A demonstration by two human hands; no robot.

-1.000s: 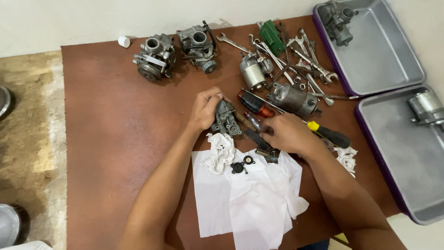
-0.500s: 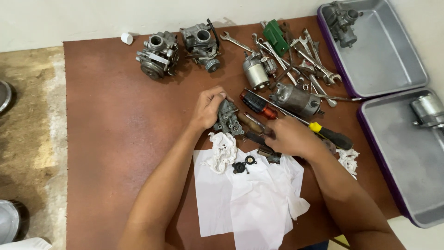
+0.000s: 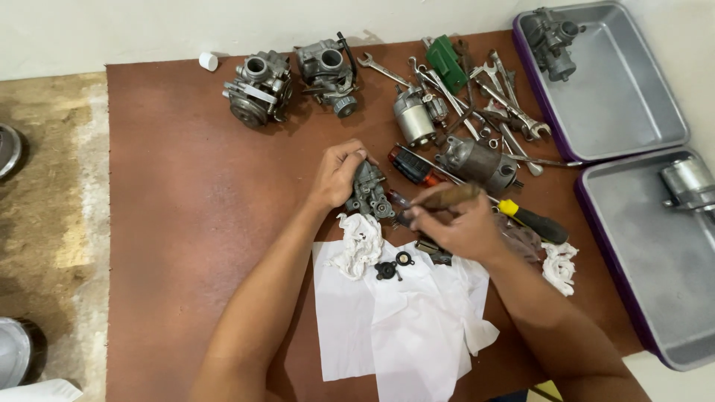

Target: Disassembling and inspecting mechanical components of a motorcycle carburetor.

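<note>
Fingers of the left hand (image 3: 337,173) curl round a small grey cast-metal carburetor body (image 3: 368,192), pinching its far-left edge and holding it against the brown table (image 3: 171,223). The casting is lumpy and dull, with round bosses along its near side. Just to its right, the right hand (image 3: 463,227) is closed round a wooden-handled screwdriver (image 3: 445,196); the smooth brown handle juts out past the knuckles to the far right, and the tip points left toward the casting, though whether they touch cannot be told.

Near the hands lie flat sheets of white paper (image 3: 402,327), creased at the edges, carrying a crumpled, stained white rag (image 3: 360,242) and two small black round parts (image 3: 395,265). Right of the right hand rests a screwdriver with a yellow and black grip (image 3: 532,219).

Farther off, two bulkier grey carburetors (image 3: 290,85) sit at the far side of the table, with a scatter of shiny wrenches (image 3: 491,97) and two cylindrical motor housings (image 3: 447,141). Two shallow metal trays (image 3: 633,97) with purple rims stand at the right.
</note>
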